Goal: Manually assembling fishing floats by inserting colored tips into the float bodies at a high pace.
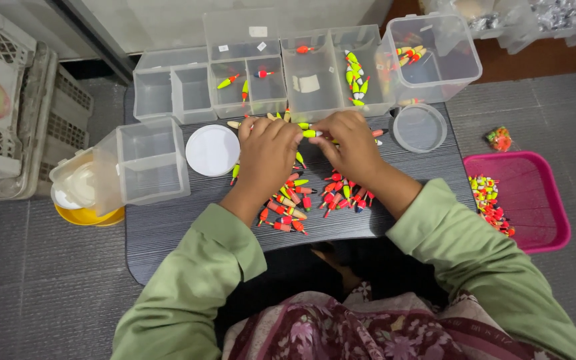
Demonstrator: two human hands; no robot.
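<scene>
**Sorting small fishing floats**

Your left hand and right hand meet, fingers pinched on one yellow-green float above the dark tabletop. A few floats lie in the clear compartment boxes; the red-and-yellow pile and the pink tray remain full. Your fingers hide the float's ends.
</scene>
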